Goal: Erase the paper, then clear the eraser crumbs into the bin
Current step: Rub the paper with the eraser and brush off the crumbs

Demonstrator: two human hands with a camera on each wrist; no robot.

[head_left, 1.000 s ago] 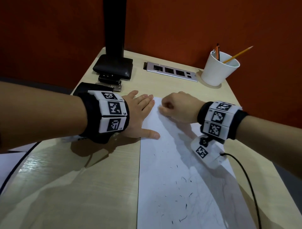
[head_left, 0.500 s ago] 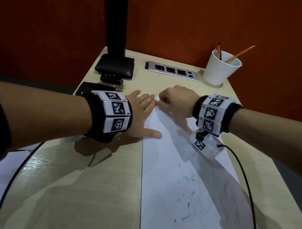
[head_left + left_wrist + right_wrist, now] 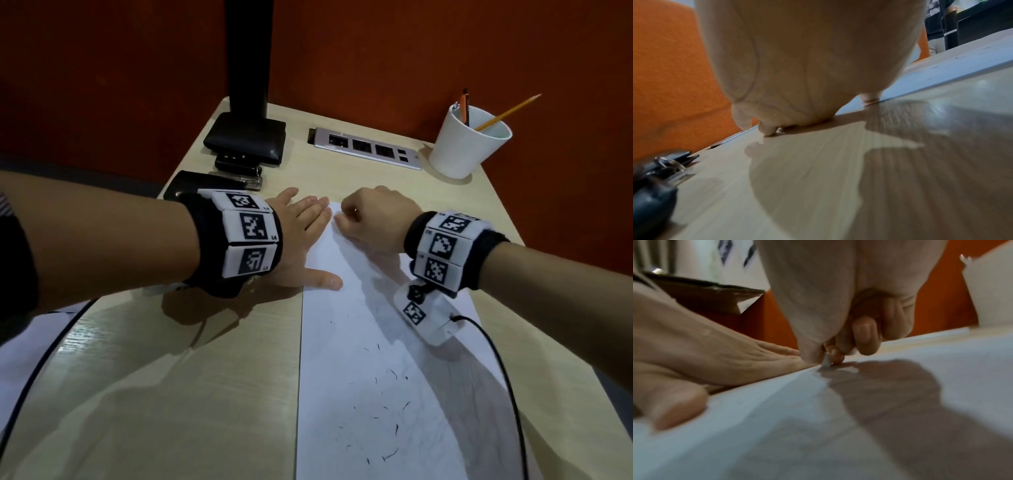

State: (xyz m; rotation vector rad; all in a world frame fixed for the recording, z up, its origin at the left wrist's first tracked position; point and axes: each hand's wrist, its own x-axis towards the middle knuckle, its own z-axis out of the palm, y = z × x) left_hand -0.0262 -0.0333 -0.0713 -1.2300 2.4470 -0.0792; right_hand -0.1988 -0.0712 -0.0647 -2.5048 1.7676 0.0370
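- Paper [image 3: 359, 342]: lies flat on the desk [image 3: 205, 394], dark crumbs [image 3: 387, 411] scattered over its near half.
- My left hand [image 3: 301, 240]: fingers straight, spread flat, pinning the paper's left edge.
- My right hand [image 3: 373, 219]: curled, pinching a small white eraser [image 3: 826, 361] at the far left corner.
- Step: erasing, I judge.
- Next: gather the crumbs; no bin in view.

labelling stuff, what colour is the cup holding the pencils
White; the cup shows best in the head view.
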